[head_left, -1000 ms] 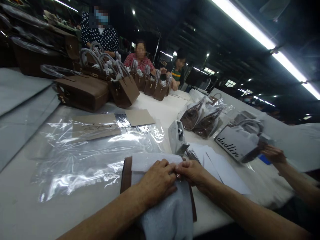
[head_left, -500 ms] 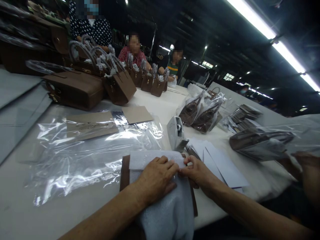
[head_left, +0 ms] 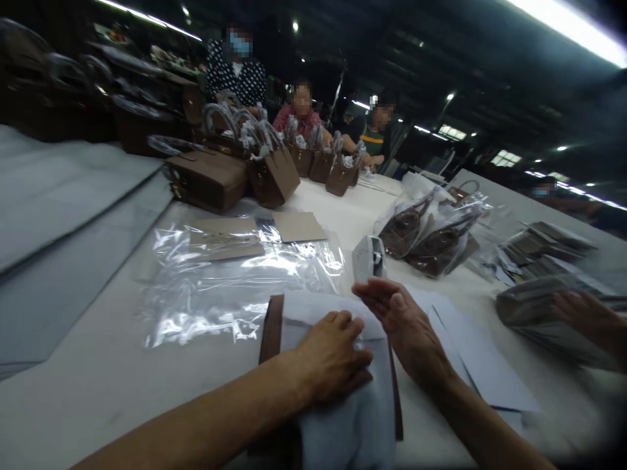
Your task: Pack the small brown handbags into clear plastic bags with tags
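Note:
A white foam sheet (head_left: 350, 427) lies over a brown leather bag piece (head_left: 271, 329), whose edges show on both sides. My left hand (head_left: 337, 356) rests on the sheet, fingers spread and pressing down on it. Just right of the sheet's top corner, my right hand (head_left: 404, 320) is lifted with its fingers stretched out, and I see nothing in it. Its fingertips are close to a grey-white tape dispenser (head_left: 363, 258), in front of its lower part. To the right, white paper sheets (head_left: 494, 362) are partly covered by my right forearm.
A clear plastic bag (head_left: 220, 281) with cardboard cards (head_left: 298, 226) lies at the left. Brown handbags (head_left: 215, 175) stand behind it, plastic-wrapped bags (head_left: 416, 232) beyond the dispenser. A co-worker's hand (head_left: 585, 320) touches a wrapped bag at right. Several people stand across the table.
My right hand has left the sheet's upper edge and opened, rising toward the tape dispenser. My left hand stays on the sheet. The view has turned left.

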Action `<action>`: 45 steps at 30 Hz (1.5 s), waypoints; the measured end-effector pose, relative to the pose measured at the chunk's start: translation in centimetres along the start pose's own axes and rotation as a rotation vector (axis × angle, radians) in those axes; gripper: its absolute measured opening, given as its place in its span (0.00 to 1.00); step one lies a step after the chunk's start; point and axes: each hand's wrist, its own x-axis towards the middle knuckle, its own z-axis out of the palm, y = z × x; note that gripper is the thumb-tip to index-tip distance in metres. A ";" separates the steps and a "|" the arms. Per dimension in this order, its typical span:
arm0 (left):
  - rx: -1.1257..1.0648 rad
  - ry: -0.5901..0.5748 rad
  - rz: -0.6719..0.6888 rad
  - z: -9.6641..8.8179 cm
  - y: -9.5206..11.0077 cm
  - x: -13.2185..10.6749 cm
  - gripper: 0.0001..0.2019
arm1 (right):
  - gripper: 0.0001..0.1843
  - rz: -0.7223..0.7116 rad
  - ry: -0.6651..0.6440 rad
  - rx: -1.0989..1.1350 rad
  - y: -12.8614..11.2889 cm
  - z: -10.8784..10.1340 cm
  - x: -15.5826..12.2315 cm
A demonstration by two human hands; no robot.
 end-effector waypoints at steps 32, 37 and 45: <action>-0.666 0.752 -0.826 1.0 -3.6 -8.0 0.15 | 0.17 -0.966 -0.332 -0.957 4.2 5.5 1.1; -0.308 0.751 -0.813 0.5 -2.8 -8.1 0.13 | 0.15 -0.900 -0.353 -1.036 3.4 6.4 0.6; -0.017 0.545 -0.251 0.5 -4.2 -10.2 0.13 | 0.12 -0.392 -0.331 -0.642 0.7 2.1 1.7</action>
